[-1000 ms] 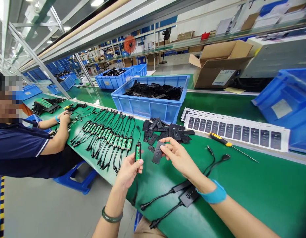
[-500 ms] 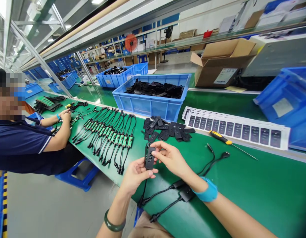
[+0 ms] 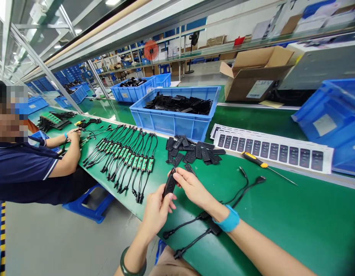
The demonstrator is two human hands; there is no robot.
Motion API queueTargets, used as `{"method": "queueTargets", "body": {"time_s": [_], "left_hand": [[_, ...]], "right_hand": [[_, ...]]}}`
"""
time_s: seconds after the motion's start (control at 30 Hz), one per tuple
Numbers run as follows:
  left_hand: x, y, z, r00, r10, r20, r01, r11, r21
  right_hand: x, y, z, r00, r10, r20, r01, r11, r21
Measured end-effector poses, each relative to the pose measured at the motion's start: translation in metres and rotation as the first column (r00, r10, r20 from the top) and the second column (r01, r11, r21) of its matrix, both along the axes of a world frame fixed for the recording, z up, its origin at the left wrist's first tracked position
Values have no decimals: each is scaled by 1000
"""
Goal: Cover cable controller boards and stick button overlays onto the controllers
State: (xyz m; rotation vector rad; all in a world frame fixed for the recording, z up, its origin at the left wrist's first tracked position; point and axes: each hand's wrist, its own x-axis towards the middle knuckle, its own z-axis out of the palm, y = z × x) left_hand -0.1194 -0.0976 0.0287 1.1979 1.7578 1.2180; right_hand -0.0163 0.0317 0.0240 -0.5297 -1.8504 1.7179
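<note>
My left hand (image 3: 155, 209) is closed around the lower part of a small black plastic controller case (image 3: 170, 184), thumb along its side. At the upper end my right hand (image 3: 193, 188) pinches the same case between thumb and fingers. The case is tilted, its face with a row of small openings towards me. Whether its two halves are fully joined I cannot tell. Just beyond my right fingers lies a dark piece (image 3: 190, 170), partly hidden. Two finished-looking black cased cables (image 3: 214, 227) rest under and beside my right wrist.
Black covers (image 3: 204, 152) lie heaped before a blue bin (image 3: 171, 122) full of similar parts. Green circuit boards with cables (image 3: 136, 161) form a row at left. A yellow-handled screwdriver (image 3: 254, 158) and label sheets (image 3: 269, 150) lie right. A co-worker (image 3: 25, 165) sits at left.
The cover, earlier held flat beside the board with green showing, now sits in line with the case, and no green shows. The case has turned and tilted; my right hand has moved slightly down.
</note>
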Motion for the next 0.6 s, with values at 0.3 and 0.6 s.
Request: {"method": "queueTargets", "body": {"time_s": [0.3,0.6], "left_hand": [[-3,7,18,985,-129,118,131,991,-10],[36,41,-18,906,-243,-348,178,962,-208]], "right_hand": [[33,38,54,898,-320,-301,195,904,-381],[125,95,-4,707,-583,401,522,812,260]]}}
